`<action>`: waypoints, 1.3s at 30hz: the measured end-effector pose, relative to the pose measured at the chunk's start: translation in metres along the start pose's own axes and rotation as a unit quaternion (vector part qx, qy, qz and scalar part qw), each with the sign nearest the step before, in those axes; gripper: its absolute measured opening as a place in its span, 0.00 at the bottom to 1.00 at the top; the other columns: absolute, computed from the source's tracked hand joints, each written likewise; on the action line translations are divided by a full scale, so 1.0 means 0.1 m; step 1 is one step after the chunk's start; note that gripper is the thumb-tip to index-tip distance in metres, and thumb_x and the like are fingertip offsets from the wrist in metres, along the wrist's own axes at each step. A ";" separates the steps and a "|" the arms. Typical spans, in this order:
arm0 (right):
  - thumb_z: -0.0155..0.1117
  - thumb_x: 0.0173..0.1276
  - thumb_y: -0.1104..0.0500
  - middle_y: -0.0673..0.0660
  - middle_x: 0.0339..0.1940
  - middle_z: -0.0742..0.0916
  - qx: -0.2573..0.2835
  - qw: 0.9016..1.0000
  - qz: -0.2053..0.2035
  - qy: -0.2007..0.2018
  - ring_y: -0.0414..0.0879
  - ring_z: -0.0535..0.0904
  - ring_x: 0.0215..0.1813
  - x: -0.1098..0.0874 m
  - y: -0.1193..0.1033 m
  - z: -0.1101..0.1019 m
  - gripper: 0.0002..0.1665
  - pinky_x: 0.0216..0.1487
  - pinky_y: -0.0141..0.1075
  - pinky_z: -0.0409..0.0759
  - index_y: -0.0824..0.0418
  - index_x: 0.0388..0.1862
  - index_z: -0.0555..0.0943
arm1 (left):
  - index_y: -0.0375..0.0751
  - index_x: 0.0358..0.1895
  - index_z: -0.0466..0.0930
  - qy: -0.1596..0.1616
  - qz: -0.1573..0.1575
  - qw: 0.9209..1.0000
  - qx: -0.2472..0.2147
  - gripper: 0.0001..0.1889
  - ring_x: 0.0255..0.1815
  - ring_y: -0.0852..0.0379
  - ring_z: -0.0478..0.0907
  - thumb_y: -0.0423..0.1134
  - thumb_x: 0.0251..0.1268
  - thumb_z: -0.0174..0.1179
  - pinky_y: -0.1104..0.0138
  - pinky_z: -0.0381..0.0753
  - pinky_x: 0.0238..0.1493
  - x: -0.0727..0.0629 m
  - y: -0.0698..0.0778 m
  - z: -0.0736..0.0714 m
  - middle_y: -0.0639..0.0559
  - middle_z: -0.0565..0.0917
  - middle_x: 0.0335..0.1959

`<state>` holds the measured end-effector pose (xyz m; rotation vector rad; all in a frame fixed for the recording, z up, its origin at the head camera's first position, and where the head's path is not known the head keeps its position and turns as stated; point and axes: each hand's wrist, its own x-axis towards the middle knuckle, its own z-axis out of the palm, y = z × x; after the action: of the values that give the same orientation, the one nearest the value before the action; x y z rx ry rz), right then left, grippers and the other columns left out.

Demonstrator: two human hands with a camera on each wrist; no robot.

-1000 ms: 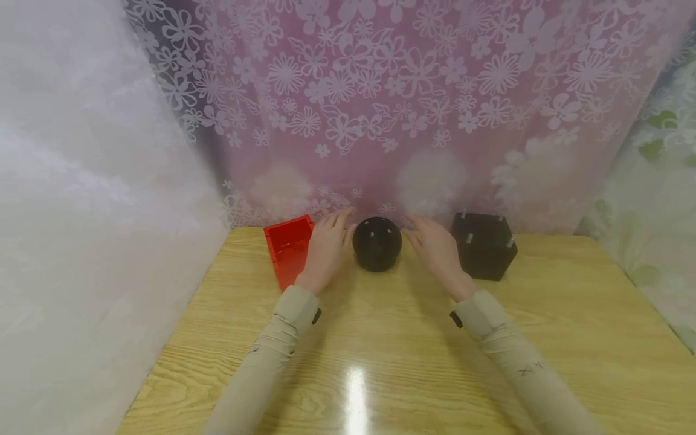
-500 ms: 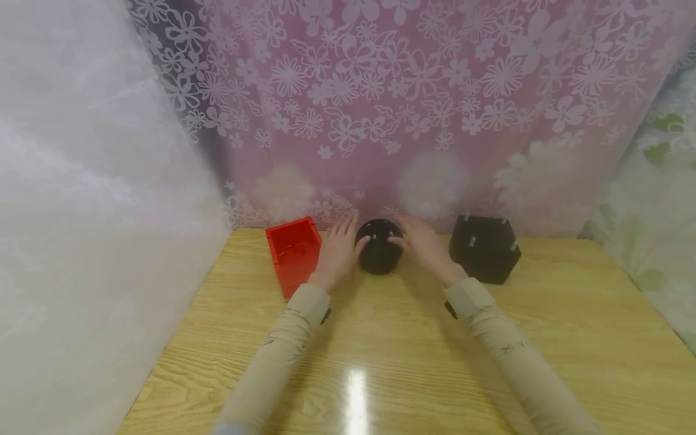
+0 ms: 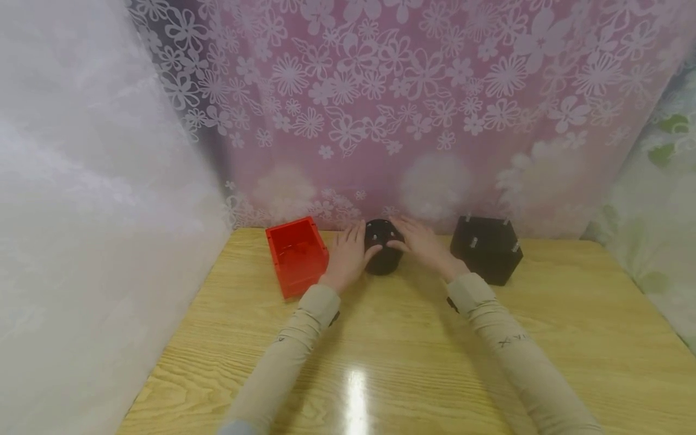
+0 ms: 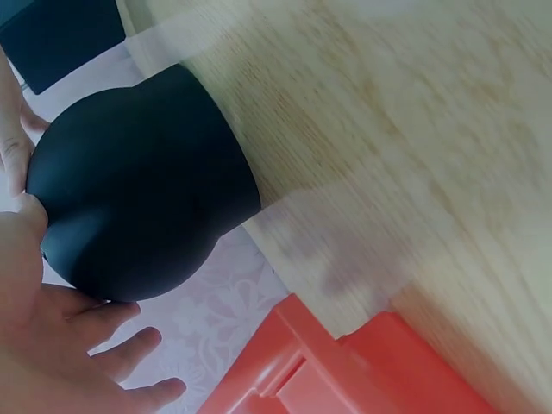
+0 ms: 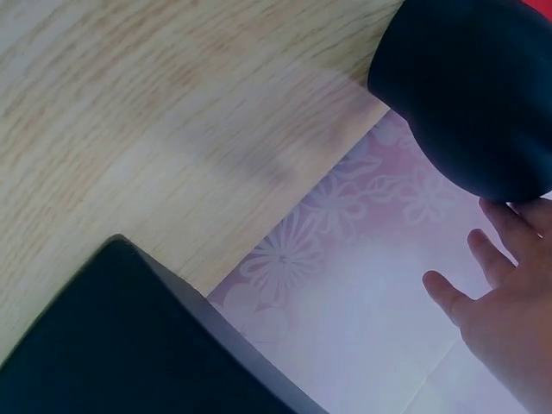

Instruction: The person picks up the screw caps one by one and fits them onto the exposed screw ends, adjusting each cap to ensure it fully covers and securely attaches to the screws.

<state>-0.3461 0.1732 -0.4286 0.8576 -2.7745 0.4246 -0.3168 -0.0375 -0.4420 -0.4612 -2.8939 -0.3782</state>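
Observation:
A black, bulbous object [image 3: 383, 263] stands near the table's far edge, with small light pegs on its top. In the left wrist view its round body [image 4: 138, 190] narrows to a collar-like base. On its left side lies my left hand [image 3: 347, 257], thumb across the near upper part and the other fingers spread. From the other side my right hand [image 3: 428, 246] reaches it, thumb over the near top, fingers stretched toward the back. In the right wrist view, fingertips of the right hand [image 5: 509, 285] meet the curved surface, while the lower fingers stand apart from it.
A red open-topped box [image 3: 299, 269] sits left of my left hand. To the right stands a black box [image 3: 486, 244] with clear pegs at its upper corners. The wooden table [image 3: 402, 356] ends at a pink floral curtain [image 3: 370, 109] behind.
Both hands have come inward from beside the black bulbous object onto its sides, thumbs now over its near top. The object appears slightly farther right in view, with the left hand following.

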 end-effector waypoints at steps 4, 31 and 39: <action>0.60 0.76 0.46 0.69 0.76 0.69 -0.006 1.000 0.007 -0.005 0.66 0.61 0.77 -0.02 -0.01 0.00 0.43 0.74 0.66 0.56 0.66 0.80 0.59 | 0.39 0.82 0.49 -0.010 -0.005 1.000 -0.001 0.42 0.81 0.44 0.54 0.66 0.78 0.39 0.46 0.49 0.80 -0.01 0.02 -0.03 0.45 0.57 0.81; 0.56 0.78 0.43 0.70 0.72 0.73 -0.077 0.997 0.001 0.013 0.64 0.65 0.75 -0.14 -0.08 0.06 0.43 0.76 0.60 0.59 0.68 0.79 0.59 | 0.39 0.82 0.50 -0.017 0.016 1.000 0.000 0.43 0.81 0.42 0.54 0.66 0.77 0.42 0.43 0.54 0.78 0.00 -0.03 0.01 0.44 0.59 0.80; 0.56 0.78 0.42 0.70 0.72 0.74 -0.085 0.996 0.008 0.020 0.64 0.67 0.75 -0.17 -0.12 0.05 0.42 0.75 0.60 0.62 0.68 0.78 0.62 | 0.40 0.82 0.49 -0.016 0.020 1.000 0.006 0.43 0.81 0.42 0.54 0.67 0.76 0.42 0.42 0.54 0.77 -0.03 -0.03 0.01 0.45 0.59 0.81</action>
<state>-0.3264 0.1707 -0.4357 0.7795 -2.7343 0.2021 -0.3155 -0.0407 -0.4444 -0.5271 -2.9107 -0.3509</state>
